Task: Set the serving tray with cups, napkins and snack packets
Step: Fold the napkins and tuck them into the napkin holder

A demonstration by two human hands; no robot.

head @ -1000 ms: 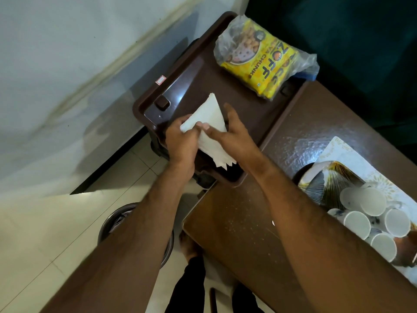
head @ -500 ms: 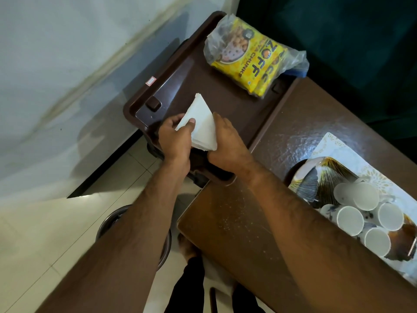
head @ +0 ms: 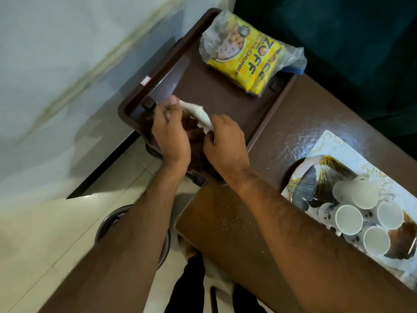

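Observation:
A dark brown serving tray (head: pixel 216 93) lies at the far left end of the brown table, partly past the table's edge. A yellow snack packet (head: pixel 246 53) in clear plastic lies at the tray's far end. Over the tray's near end, my left hand (head: pixel 171 134) and my right hand (head: pixel 225 143) both pinch a white napkin (head: pixel 200 115), now seen as a narrow folded strip stretched between them. Several white cups (head: pixel 365 211) stand on a patterned tray (head: pixel 316 177) at the right.
A white wall runs along the left, close to the brown tray's left rim. A round metal bin (head: pixel 112 222) stands on the tiled floor under my left forearm. A dark green cloth surface (head: pixel 352 41) lies beyond the table. My feet show below.
The napkin lay broad and flat between my hands before; now it is folded up into a thin strip. Both hands have drawn closer together over the tray's near end.

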